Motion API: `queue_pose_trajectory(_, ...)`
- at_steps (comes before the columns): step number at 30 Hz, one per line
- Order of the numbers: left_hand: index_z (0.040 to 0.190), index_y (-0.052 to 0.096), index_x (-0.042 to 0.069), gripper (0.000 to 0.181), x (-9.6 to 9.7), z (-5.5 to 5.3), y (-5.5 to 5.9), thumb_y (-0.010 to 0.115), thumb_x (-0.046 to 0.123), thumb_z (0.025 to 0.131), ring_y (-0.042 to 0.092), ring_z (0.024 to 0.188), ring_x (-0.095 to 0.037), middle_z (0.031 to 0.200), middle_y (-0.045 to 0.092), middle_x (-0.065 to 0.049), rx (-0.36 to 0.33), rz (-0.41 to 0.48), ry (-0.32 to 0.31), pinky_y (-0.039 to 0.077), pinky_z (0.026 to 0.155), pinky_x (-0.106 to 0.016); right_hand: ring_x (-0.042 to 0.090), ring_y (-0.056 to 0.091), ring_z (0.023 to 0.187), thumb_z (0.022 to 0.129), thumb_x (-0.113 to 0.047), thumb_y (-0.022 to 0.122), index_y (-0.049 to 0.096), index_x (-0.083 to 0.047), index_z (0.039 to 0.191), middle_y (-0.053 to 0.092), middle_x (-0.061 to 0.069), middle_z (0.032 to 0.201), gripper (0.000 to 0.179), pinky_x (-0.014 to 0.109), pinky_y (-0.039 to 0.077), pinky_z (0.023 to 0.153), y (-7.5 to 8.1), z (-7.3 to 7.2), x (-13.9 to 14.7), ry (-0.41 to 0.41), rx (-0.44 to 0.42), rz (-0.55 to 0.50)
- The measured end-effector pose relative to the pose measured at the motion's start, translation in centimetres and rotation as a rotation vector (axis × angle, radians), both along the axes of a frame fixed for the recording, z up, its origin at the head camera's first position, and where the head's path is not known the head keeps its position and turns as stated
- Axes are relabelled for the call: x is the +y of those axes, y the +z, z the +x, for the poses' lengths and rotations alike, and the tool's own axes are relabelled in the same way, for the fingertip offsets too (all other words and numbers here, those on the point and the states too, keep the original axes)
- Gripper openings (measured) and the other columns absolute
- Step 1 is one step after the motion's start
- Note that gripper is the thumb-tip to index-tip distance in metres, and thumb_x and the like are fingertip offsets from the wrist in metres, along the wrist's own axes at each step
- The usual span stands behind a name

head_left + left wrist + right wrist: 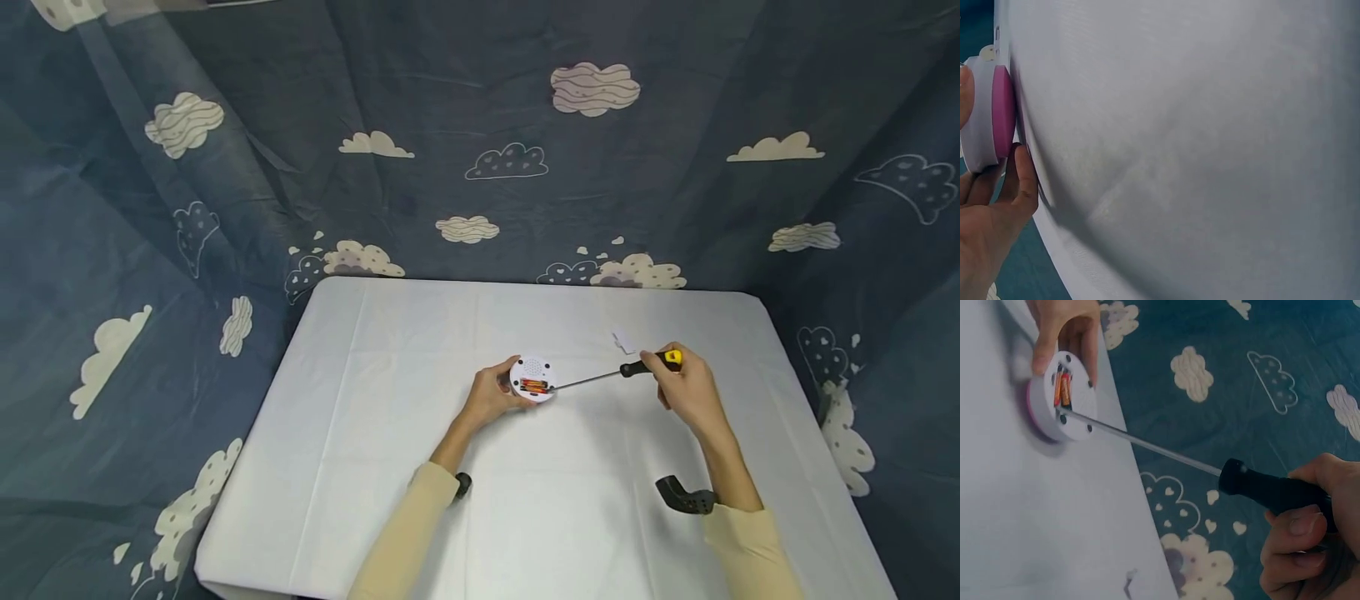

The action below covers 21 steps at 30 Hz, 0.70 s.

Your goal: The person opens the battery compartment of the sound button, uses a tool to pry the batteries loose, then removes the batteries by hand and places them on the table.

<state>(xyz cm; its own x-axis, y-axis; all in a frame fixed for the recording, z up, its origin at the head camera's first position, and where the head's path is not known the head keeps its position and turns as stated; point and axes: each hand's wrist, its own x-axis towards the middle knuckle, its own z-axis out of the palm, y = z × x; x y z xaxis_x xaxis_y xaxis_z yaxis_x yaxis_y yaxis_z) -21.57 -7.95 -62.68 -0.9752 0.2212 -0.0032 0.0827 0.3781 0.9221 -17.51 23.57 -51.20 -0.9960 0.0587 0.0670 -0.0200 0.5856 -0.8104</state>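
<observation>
My left hand (489, 397) grips a round white battery-powered device (532, 367) by its edge, thumb on one side and fingers on the other. Its back faces up, showing small dark feet, a patch of little holes and an uncovered compartment with orange-and-black batteries (1065, 392). The left wrist view reveals a pink front (1004, 112) on the device, turned toward the tabletop. My right hand (687, 392) holds a screwdriver (1260, 489) by its black handle, which has a yellow end. The long metal shaft slants across, its tip at the edge of the battery compartment.
A small white plastic piece, like a battery cover (622, 342), lies on the white-covered table (405, 350) beyond the screwdriver. Dark blue cloth with cloud prints (465, 100) hangs behind and at both sides. A black wrist mount (684, 497) sticks out by the right sleeve.
</observation>
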Motion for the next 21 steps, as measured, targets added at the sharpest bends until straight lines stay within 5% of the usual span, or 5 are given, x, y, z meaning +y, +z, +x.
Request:
queue_pose_trajectory(7,0.149,0.053,0.004,0.094,0.0,0.0,0.3,0.099,0.014,0.068,0.059,0.088,-0.01,0.145,0.062,-0.017,0.01,-0.043,0.004,0.052,0.075,-0.016,0.014,0.048,0.041,0.106,-0.032,0.059,0.052,0.0,0.094,0.048,-0.003,0.06,0.034,0.028,0.042,0.041,0.0,-1.2,0.2,0.034,-0.019,-0.076)
queue_pose_trajectory(14,0.149,0.054,0.003,0.093,-0.3,-0.2,0.6,0.098,0.013,0.068,0.064,0.092,-0.012,0.146,0.062,-0.018,-0.003,-0.038,0.017,0.056,0.077,-0.015,0.006,0.046,0.045,0.108,-0.034,0.056,0.047,-0.004,0.088,0.046,-0.01,0.059,0.037,0.026,0.042,0.044,-4.7,-2.5,3.2,-0.011,-0.178,-0.341)
queue_pose_trajectory(21,0.149,0.053,0.001,0.092,-0.4,-0.4,0.5,0.098,0.01,0.068,0.065,0.083,-0.009,0.144,0.063,-0.02,-0.034,-0.019,-0.005,0.056,0.073,-0.014,0.005,0.049,0.048,0.107,-0.034,0.057,0.048,-0.011,0.1,0.049,-0.009,0.062,0.026,0.023,0.043,0.045,-8.5,-0.7,4.3,-0.121,-0.377,-0.667)
